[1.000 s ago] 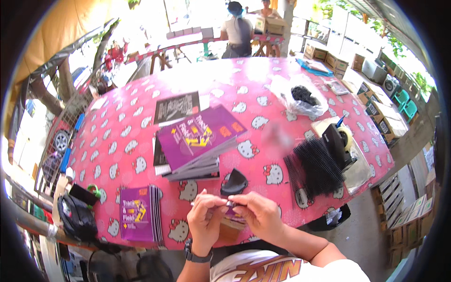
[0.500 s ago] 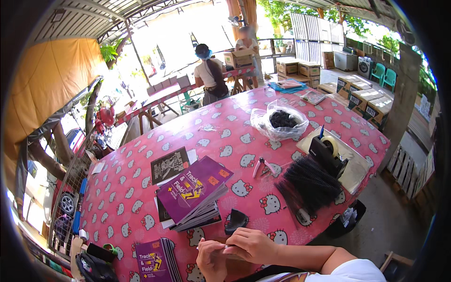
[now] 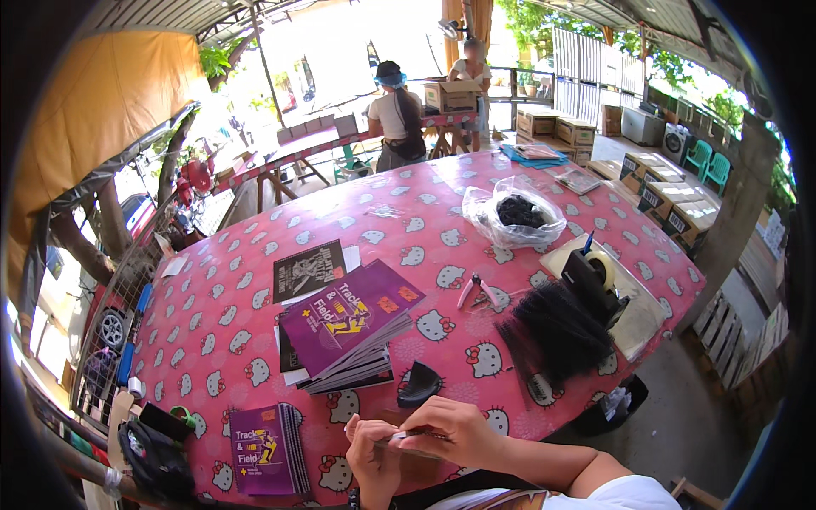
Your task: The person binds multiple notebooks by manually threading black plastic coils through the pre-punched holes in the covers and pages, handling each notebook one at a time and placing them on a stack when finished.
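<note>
At the table's near edge my left hand and my right hand meet, fingertips pinched together. A sliver of something small and pale shows between them, too small to name. Under the hands lies a brown flat surface, mostly covered by them. Just beyond is a black wedge-shaped piece. A fanned stack of purple booklets lies further up to the left, partly over a black-covered notebook. Another stack of purple spiral-bound booklets sits left of my left hand.
Pink-handled pliers, a bundle of black plastic coils and a black tape dispenser are on the patterned pink table. A clear bag holds black pieces. Two people work at a far table; cartons stand right.
My view has shifted slightly, so the scene sits differently in the picture. Both hands stay pinched together near the table edge, with the fingers slightly re-posed and more of the pale piece showing.
</note>
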Available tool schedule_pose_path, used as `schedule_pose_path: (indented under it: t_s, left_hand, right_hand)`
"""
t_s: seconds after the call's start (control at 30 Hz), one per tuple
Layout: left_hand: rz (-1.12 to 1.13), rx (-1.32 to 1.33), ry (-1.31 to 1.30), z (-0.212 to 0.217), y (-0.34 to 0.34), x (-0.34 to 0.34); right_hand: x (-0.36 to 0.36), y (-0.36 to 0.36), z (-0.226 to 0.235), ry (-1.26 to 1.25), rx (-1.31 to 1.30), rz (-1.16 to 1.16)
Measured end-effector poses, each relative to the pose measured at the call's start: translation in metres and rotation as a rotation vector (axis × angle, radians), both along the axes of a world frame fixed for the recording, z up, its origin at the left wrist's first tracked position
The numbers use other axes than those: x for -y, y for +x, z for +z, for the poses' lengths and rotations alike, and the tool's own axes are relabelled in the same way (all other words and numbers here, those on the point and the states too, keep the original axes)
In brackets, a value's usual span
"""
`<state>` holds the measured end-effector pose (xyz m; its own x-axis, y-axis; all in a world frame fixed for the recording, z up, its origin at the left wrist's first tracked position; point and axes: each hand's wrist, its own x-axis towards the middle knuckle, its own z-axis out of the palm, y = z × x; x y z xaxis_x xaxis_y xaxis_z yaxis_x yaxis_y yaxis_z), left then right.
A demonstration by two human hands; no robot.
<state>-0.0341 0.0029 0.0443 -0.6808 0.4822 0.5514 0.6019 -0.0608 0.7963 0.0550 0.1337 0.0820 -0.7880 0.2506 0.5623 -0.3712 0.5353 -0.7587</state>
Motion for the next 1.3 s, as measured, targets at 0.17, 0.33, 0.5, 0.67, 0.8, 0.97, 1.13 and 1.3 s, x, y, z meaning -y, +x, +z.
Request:
schedule_pose_path:
  t_s: [0.17,0.33,0.5,0.67,0.8,0.97,1.13,1.3]
  left_hand:
    - [-0.133,-0.001,0.027,-0.001,0.007,-0.006]
    - [-0.067,0.008,0.026,-0.002,0.0,0.003]
    - [-0.145,-0.123,0.036,0.001,-0.005,-0.002]
    - [0.135,-0.113,0.204,0.007,-0.018,0.033]
    - [1.005,0.011,0.39,0.002,-0.063,0.121]
    - [1.194,-0.148,0.42,0.034,-0.121,0.201]
    - [0.681,-0.349,-0.645,0.027,-0.194,0.152]
    - [0.504,-0.436,-0.784,-0.091,-0.24,0.12]
  right_hand:
    - [-0.016,0.014,0.003,-0.331,0.268,0.151]
    - [0.002,0.002,0.001,0.129,-0.068,-0.004]
    - [0.006,0.009,-0.001,0.346,-0.029,-0.147]
    - [-0.028,0.012,-0.009,-0.105,-0.001,-0.128]
    - [-0.088,0.027,-0.055,-0.193,0.143,-0.203]
    - [-0.116,0.044,-0.128,-0.207,0.511,-0.28]
    - [-0.114,0.035,-0.15,-0.042,0.508,-0.322]
    - [-0.105,0.02,-0.179,-0.046,0.299,-0.52]
